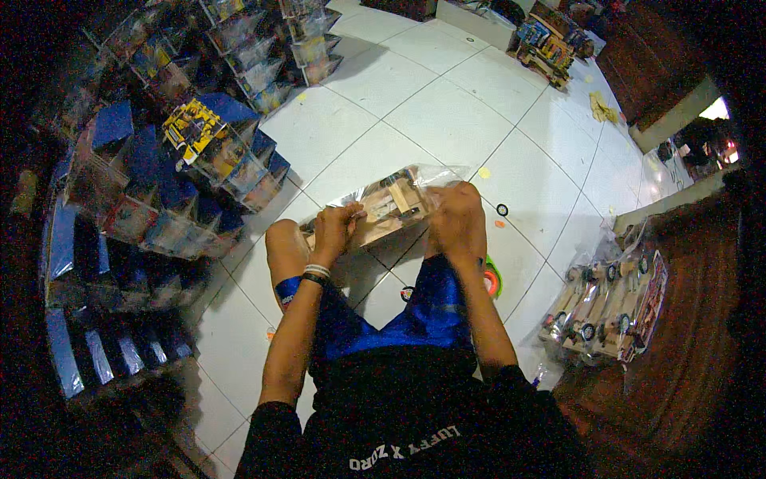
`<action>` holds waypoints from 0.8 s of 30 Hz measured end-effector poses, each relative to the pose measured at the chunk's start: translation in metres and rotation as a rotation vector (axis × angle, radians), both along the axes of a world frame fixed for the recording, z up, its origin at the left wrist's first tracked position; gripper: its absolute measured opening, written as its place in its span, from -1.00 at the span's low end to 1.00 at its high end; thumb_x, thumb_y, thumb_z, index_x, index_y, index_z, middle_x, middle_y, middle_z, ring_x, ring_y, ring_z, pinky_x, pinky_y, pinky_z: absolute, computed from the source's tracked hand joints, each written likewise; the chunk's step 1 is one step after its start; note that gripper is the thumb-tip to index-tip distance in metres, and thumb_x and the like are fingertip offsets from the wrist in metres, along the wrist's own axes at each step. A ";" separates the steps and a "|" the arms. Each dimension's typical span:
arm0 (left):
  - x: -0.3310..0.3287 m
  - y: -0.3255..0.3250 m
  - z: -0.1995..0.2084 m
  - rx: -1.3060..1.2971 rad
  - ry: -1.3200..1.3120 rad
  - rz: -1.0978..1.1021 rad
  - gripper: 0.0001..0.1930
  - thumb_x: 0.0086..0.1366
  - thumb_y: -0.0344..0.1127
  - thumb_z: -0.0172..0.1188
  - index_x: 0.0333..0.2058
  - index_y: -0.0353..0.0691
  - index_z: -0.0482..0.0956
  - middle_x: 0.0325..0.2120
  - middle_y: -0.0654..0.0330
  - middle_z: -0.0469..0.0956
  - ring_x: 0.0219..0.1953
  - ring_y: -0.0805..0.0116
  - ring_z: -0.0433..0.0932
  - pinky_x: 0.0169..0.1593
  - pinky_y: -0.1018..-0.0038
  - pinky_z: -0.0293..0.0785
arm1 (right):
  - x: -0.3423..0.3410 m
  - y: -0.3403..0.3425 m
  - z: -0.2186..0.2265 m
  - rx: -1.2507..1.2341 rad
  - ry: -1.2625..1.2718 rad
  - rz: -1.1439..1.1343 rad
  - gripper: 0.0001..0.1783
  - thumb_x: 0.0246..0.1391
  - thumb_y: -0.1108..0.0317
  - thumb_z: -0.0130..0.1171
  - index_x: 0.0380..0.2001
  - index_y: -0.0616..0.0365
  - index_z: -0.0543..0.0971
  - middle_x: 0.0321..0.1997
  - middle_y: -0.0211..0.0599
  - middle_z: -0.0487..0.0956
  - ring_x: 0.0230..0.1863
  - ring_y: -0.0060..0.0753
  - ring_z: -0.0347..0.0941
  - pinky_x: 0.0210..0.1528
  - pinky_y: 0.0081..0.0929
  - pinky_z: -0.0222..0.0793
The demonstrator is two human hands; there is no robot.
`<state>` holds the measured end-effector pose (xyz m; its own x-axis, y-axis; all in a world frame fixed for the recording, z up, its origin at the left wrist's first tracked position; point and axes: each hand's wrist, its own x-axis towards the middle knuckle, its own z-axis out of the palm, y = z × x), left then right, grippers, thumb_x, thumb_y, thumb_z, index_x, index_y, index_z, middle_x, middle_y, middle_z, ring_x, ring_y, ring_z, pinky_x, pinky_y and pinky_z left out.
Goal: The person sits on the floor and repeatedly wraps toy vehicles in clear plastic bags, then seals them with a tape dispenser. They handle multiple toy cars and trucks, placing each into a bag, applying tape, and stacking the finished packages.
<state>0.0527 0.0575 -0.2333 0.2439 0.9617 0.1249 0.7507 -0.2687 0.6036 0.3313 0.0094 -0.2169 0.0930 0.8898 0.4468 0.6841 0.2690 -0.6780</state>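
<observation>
A wooden toy vehicle (391, 206) in clear plastic wrap (435, 174) lies across my knees, its underside partly showing. At its left end, my left hand (337, 230) has its fingers pinched together on the edge of the wrap. My right hand (453, 223) is against the right end of the package. Motion blurs that hand, so its fingers and anything in them cannot be made out.
Stacked plastic-wrapped toys with blue panels (132, 199) fill the left side, with a yellow toy truck (191, 132) on top. Wrapped wooden vehicles (602, 307) lie at right. Beside my right leg is a green-and-orange ring (492, 279). A small black ring (502, 210) lies on the tiles.
</observation>
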 end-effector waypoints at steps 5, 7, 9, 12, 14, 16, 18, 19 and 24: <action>0.002 0.004 -0.001 0.026 0.068 -0.003 -0.73 0.15 -0.44 0.34 -0.16 -0.02 0.80 -0.33 -0.02 0.72 -0.28 -0.03 0.72 -0.18 0.19 0.65 | 0.155 -0.096 -0.106 -0.999 -0.234 -0.655 0.05 -0.05 0.15 0.45 0.45 0.19 0.17 0.30 0.20 0.43 0.32 0.32 0.37 0.30 0.11 0.33; 0.003 0.006 0.000 0.041 0.136 0.002 -0.74 0.15 -0.41 0.35 -0.16 -0.02 0.80 -0.35 -0.03 0.72 -0.29 -0.02 0.72 -0.18 0.18 0.64 | 0.161 -0.143 -0.171 -1.195 -0.286 -0.612 0.00 -0.14 0.07 0.41 0.33 0.25 0.23 0.04 0.38 0.55 0.12 0.23 0.54 0.20 0.02 0.46; 0.006 0.007 0.001 0.003 0.042 0.024 -0.77 0.17 -0.36 0.37 -0.18 -0.01 0.81 -0.37 -0.03 0.72 -0.32 -0.02 0.71 -0.19 0.17 0.64 | 0.167 -0.169 -0.213 -0.968 -0.279 -0.692 -0.28 -0.12 0.04 0.40 0.06 0.24 0.47 -0.23 0.15 0.62 -0.11 0.16 0.64 -0.06 -0.07 0.56; 0.010 0.003 0.002 0.076 0.029 0.015 -0.80 0.19 -0.32 0.38 -0.19 0.00 0.81 -0.40 -0.02 0.71 -0.36 -0.02 0.70 -0.21 0.16 0.62 | 0.182 -0.155 -0.241 -0.785 0.112 -0.633 -0.44 -0.17 -0.03 0.45 -0.27 0.21 0.55 -0.34 0.02 0.64 -0.18 0.06 0.65 -0.15 -0.08 0.54; 0.012 0.002 0.001 0.078 -0.052 0.067 -0.83 0.19 -0.31 0.39 -0.22 -0.02 0.81 -0.43 -0.03 0.69 -0.36 -0.02 0.69 -0.22 0.17 0.61 | 0.190 -0.136 -0.243 -0.759 -0.029 -0.585 -0.45 -0.20 -0.05 0.48 -0.38 0.20 0.53 -0.37 0.00 0.63 -0.23 0.03 0.63 -0.19 -0.11 0.53; 0.013 0.001 -0.004 0.076 -0.021 0.026 -0.84 0.19 -0.32 0.39 -0.23 -0.03 0.81 -0.42 -0.04 0.69 -0.35 -0.03 0.69 -0.21 0.18 0.62 | 0.197 -0.124 -0.241 -0.833 -0.069 -0.368 -0.45 -0.07 -0.08 0.42 -0.37 0.22 0.50 -0.33 0.07 0.62 -0.22 0.08 0.62 -0.21 -0.05 0.50; 0.013 0.003 -0.011 0.072 0.005 0.016 -0.85 0.17 -0.33 0.40 -0.25 -0.08 0.80 -0.40 -0.05 0.70 -0.32 -0.05 0.69 -0.20 0.16 0.61 | 0.206 -0.123 -0.237 -0.808 -0.263 -0.182 -0.44 0.01 -0.12 0.37 -0.38 0.23 0.50 -0.31 0.12 0.61 -0.22 0.09 0.61 -0.22 -0.01 0.48; 0.012 0.005 -0.015 0.093 -0.069 -0.017 -0.83 0.14 -0.34 0.38 -0.25 -0.10 0.79 -0.37 -0.04 0.70 -0.32 -0.07 0.68 -0.18 0.12 0.61 | 0.214 -0.126 -0.235 -0.847 -0.452 -0.119 -0.43 0.02 -0.15 0.36 -0.40 0.22 0.52 -0.31 0.14 0.60 -0.23 0.09 0.60 -0.23 0.01 0.48; 0.013 0.009 -0.039 0.271 -0.057 -0.021 -0.83 0.08 -0.35 0.40 -0.30 -0.09 0.80 -0.39 0.00 0.71 -0.34 -0.06 0.69 -0.20 0.13 0.62 | 0.273 -0.092 -0.212 -0.681 -0.426 -0.454 -0.42 -0.07 -0.20 0.39 -0.45 0.19 0.59 -0.42 0.05 0.61 -0.35 0.03 0.58 -0.30 -0.03 0.47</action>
